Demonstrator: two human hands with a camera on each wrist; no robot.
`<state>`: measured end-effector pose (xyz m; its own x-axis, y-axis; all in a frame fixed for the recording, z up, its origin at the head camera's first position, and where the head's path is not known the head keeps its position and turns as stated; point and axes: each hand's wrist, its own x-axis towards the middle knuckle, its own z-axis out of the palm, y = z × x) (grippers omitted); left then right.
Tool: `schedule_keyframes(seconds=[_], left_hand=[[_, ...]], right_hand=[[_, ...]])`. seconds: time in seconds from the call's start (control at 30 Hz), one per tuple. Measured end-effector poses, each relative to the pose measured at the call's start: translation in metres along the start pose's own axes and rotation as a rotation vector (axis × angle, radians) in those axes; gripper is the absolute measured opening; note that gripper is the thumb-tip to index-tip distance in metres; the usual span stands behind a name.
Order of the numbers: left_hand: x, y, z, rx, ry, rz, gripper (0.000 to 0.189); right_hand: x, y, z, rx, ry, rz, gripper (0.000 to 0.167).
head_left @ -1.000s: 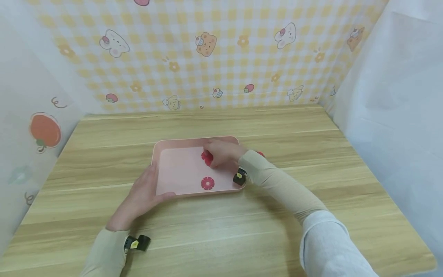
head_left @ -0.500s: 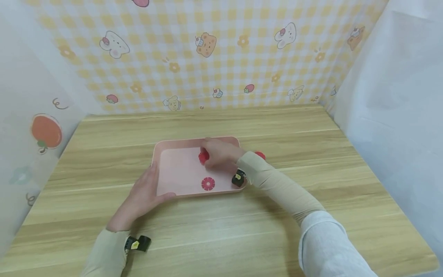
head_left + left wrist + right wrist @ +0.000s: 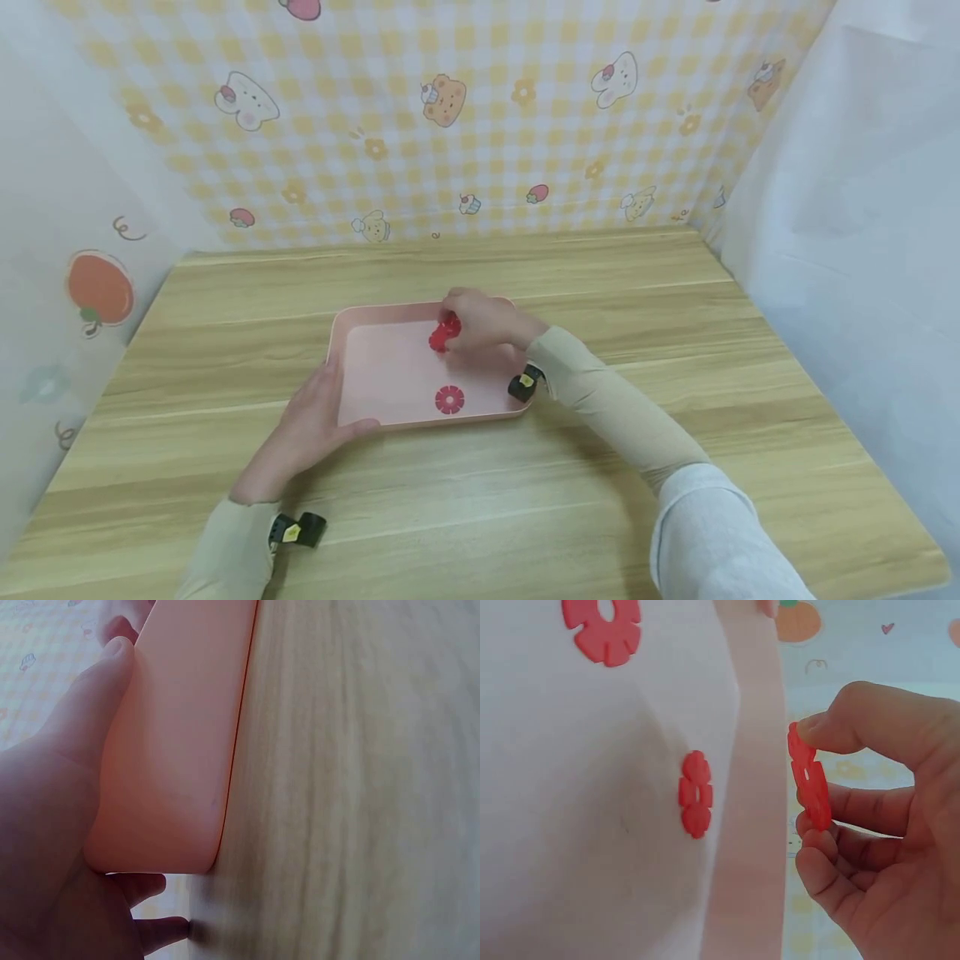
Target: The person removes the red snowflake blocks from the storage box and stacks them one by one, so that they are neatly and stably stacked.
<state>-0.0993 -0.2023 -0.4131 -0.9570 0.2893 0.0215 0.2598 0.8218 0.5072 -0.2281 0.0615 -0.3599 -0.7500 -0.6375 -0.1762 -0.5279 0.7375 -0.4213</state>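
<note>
My right hand [image 3: 483, 321] pinches a red, notched, flower-shaped plastic disc [image 3: 817, 799] between thumb and fingertips, with its edge toward the camera in the right wrist view. It hovers over the back right of a shallow pink tray [image 3: 397, 312]. A second red disc [image 3: 438, 340] lies in the tray just below that hand. Nearer the front wall lies a third disc [image 3: 450, 400], flat on the tray floor. My left hand [image 3: 311, 408] spans the tray's front left corner, thumb along the front wall [image 3: 176, 750] and straight fingers down the left side.
The tray rests on a light wood-grain table [image 3: 465, 517]. A yellow checked cloth [image 3: 495, 142] with cartoon prints hangs behind it, and white sheets [image 3: 847, 192] close off both sides. My right sleeve [image 3: 622, 400] crosses the table to the right of the tray.
My right hand has lifted slightly toward the back with a disc. A disc now shows below it on the tray. My left hand stays at the corner; the disc beyond the right sleeve is now hidden.
</note>
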Motion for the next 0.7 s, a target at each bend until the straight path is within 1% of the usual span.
schedule_keyframes(seconds=[0.17,0.4,0.7], left_hand=[[0.000,0.000,0.000,0.002,-0.002,0.002,0.121],[0.000,0.002,0.000,0.000,-0.007,-0.011,0.123],[-0.001,0.004,-0.001,0.007,-0.009,-0.004,0.120]], right_hand=[[-0.009,0.004,-0.008,0.022,0.062,-0.047,0.035],[-0.028,0.017,-0.021,0.051,0.131,-0.071,0.032],[-0.057,0.041,-0.031,0.046,0.218,-0.022,0.037]])
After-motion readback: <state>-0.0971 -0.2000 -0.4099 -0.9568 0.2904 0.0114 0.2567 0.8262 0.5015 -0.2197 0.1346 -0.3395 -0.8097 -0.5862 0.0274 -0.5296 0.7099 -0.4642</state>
